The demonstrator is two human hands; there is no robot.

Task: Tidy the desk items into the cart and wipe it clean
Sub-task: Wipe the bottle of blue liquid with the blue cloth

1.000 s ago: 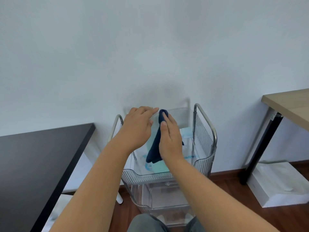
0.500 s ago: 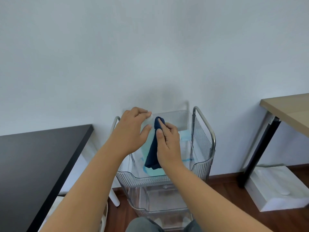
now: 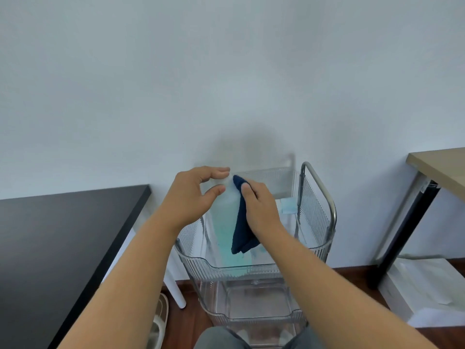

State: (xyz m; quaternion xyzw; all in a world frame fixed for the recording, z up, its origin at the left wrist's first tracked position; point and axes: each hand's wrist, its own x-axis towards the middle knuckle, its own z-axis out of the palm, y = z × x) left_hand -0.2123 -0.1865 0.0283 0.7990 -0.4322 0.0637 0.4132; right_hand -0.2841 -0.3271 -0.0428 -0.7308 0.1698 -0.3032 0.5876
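Observation:
My left hand point(image 3: 191, 197) pinches the top of a clear bottle point(image 3: 225, 222) that holds pale teal liquid. The bottle stands upright over the top tray of the clear plastic cart point(image 3: 251, 269). My right hand point(image 3: 261, 207) presses a dark blue cloth point(image 3: 241, 230) against the bottle's right side, and the cloth hangs down below my palm. A small light blue item point(image 3: 288, 206) lies in the back right of the top tray. The black desk point(image 3: 50, 235) is at the left, with nothing showing on the part in view.
The cart has a metal handle frame point(image 3: 327, 197) and lower clear tiers, and stands against the white wall. A wooden table point(image 3: 440, 167) with a black leg is at the right, above a white box point(image 3: 415, 293) on the floor. A white leg point(image 3: 173, 285) stands left of the cart.
My left fingers have curled from flat into a pinch on the bottle's top. My right hand with the cloth has shifted slightly along the bottle. The view has tilted a little.

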